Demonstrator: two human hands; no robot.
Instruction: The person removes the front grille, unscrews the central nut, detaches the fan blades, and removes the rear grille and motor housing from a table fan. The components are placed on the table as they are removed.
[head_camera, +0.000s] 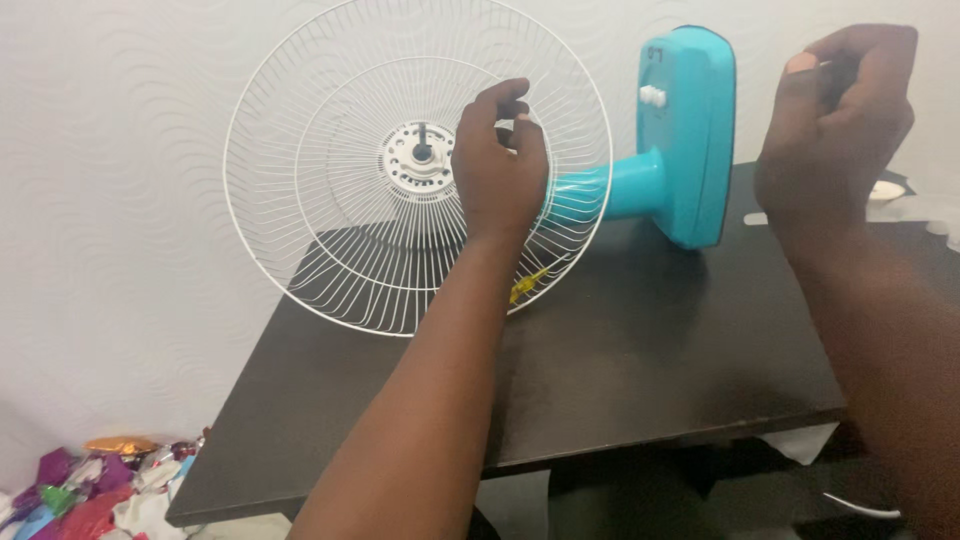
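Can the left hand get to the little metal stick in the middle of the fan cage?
Probably yes. The left hand is already inside the white wire guard, right beside the motor shaft, and nothing stands between them; no blade is fitted.

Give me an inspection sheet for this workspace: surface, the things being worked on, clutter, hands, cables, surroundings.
Surface: dark table, mostly bare top.
Work items: turquoise fan lying on its side, base toward the right; white wire guard facing the camera, motor hub and shaft exposed, no blade fitted.
Clutter: small yellow piece at the guard's lower rim; pale items at the table's far right, unclear.
Hands: left hand at the guard beside the hub, fingers curled; right hand raised, pinching something small, too hidden to identify.
Cables: white cord below the table edge.
Surroundings: white textured wall; pile of coloured wrappers on the floor, lower left.
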